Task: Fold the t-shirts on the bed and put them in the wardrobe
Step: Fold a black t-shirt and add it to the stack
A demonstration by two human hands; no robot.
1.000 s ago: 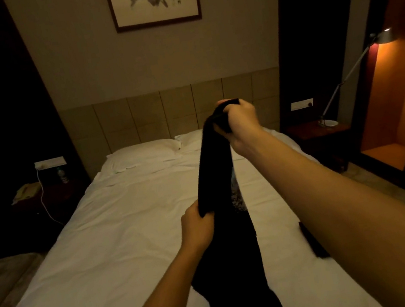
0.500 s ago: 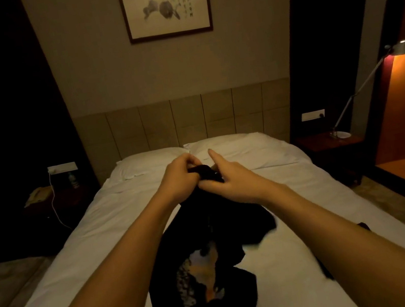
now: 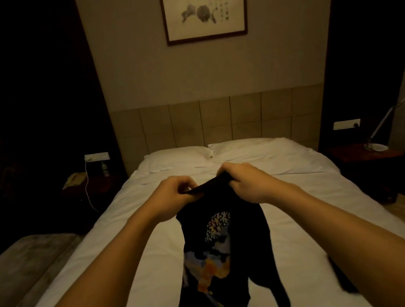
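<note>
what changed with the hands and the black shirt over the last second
The right hand came down from its raised hold and the left hand rose to meet it. Both now pinch the top edge of the black t-shirt, a little apart, so it hangs with its print showing. The shirt stayed gripped throughout, and the bed and pillows are unchanged.

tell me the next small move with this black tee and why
Probably draw the hands apart to spread the top edge, then lay it flat. The left hand and right hand pinch the black t-shirt close together, so it hangs bunched and twisted over the bed, unready to fold.
</note>
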